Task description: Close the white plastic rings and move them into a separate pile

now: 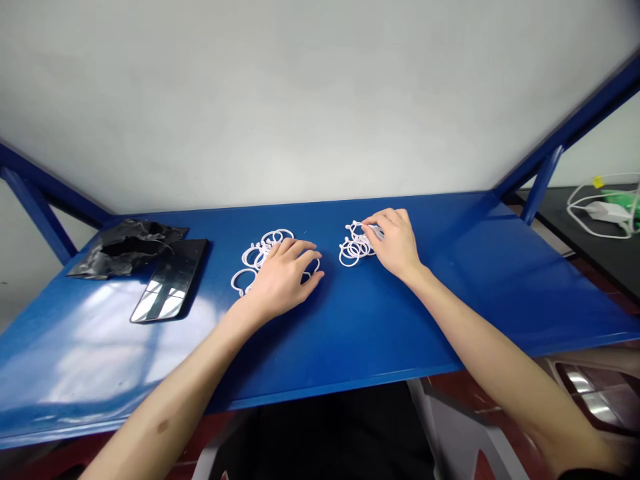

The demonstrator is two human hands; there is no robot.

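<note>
Two small piles of white plastic rings lie on a blue table [450,293]. My left hand [285,277] rests palm down on the left pile of rings [257,257], fingers bent over them. My right hand [395,243] sits at the right pile of rings [354,245], its fingertips pinched on a ring at the pile's top edge.
A black phone [173,280] lies face up at the left, beside a crumpled black plastic bag [125,247]. Blue frame struts rise at both ends of the table. A white charger with cable [603,212] lies on a dark surface at the far right.
</note>
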